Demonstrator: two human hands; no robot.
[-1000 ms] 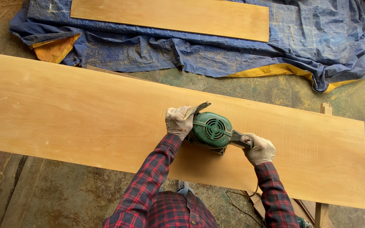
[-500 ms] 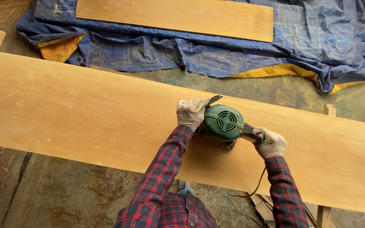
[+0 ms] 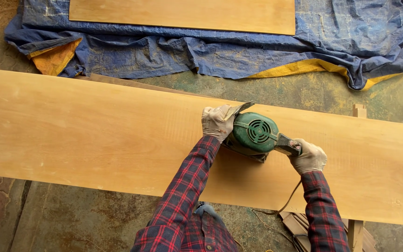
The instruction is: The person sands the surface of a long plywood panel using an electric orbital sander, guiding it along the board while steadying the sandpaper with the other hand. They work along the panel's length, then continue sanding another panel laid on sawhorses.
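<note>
Both gloved hands grip a green sander (image 3: 253, 133) resting on the long board (image 3: 94, 135): left hand (image 3: 217, 122) closed on its front, right hand (image 3: 309, 157) apparently wrapped around the rear handle.

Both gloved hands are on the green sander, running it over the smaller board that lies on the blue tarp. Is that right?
Not quite. In the head view both hands, left and right, hold the green sander, but it sits on the long near board, not the board on the tarp.
</note>
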